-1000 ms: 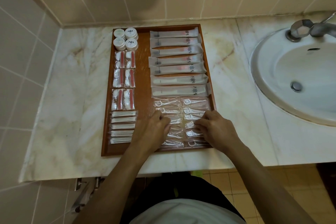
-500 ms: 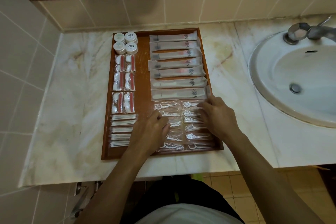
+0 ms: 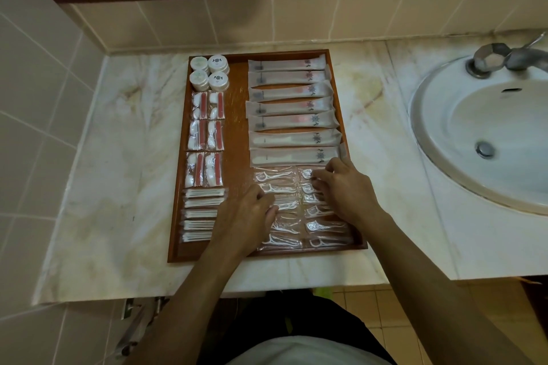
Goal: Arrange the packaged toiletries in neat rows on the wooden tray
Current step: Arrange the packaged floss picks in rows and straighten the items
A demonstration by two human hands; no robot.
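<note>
both hands are working palm-down over the floss pick packets at the near right of the wooden tray. the left hand is lying with curled fingers on the left column of packets, and whether it is pinching one or only pressing is not showing. the right hand is reaching over the right column, its fingertips bent down onto the upper packets near the lowest toothbrush sachet; a real pinch cannot be told there either.

these packets are looking very light, thin and glossy, so they are likely sliding over one another and over the smooth wood at a touch. nudging them by an edge with flat fingertips seems safer than lifting, and a pinch at a sealed end would be the place to hold. the long sachets are looking soft and limp, while the small round tubs at the far left corner seem stiff.

both palms are covering the middle packets of each column, so their alignment is staying unknown. the cotton bud packs are partly going under the left wrist. printing on the sachets is too small to read.
</note>
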